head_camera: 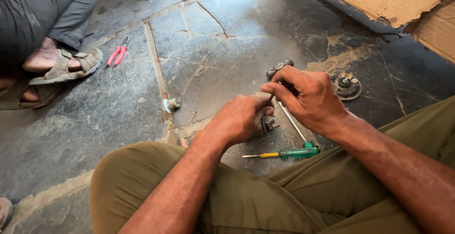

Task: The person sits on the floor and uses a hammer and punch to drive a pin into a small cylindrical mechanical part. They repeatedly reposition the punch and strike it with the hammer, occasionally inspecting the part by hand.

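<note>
Both hands, left (239, 119) and right (308, 99), pinch a mostly hidden dark metal part (270, 124).

Left hand (239, 119) and right hand (310, 99) meet at centre, above stone floor (118, 115). Screwdriver (284, 154) lies just before hands, beside person's leg. Round part (347, 85) right of right hand. Small fitting (171, 104) left of hands. Pliers (117, 54) far left — near another person's sandalled foot (61, 66). Cardboard (403, 2) behind, at right.

small dark metal part (269, 123): partly hidden, gripped low between both hands above the stone floor. dark cylindrical piece (279, 67): sticks up past the fingers at the top, tilted, its lower end hidden.
</note>
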